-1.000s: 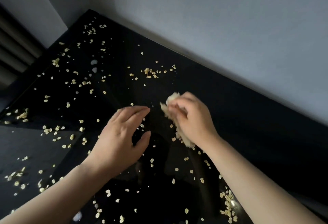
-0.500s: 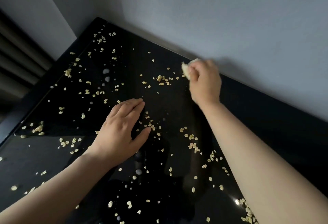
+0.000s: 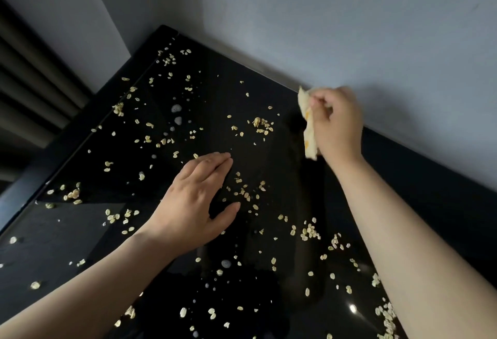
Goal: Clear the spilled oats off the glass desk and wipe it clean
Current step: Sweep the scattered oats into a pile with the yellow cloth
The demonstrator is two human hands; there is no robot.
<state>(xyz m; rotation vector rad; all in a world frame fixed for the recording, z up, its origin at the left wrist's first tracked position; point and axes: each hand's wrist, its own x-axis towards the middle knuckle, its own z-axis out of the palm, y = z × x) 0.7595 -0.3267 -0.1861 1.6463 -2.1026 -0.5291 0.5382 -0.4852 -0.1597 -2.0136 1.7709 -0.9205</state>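
Black glass desk: oats are scattered over the whole top, with a denser clump at the near right edge. Mid-desk, left hand lies palm-down on the glass, fingers straight and together, thumb splayed out; it holds nothing and has loose flakes just beside its fingertips. Farther back, right hand has its fingers curled around a crumpled pale cloth with orange marks. Cloth's long axis runs near-to-far, top end pointing at the grey wall, lower end hanging toward the desk. Can't tell if it touches the glass. Small oat cluster sits just left of the cloth.
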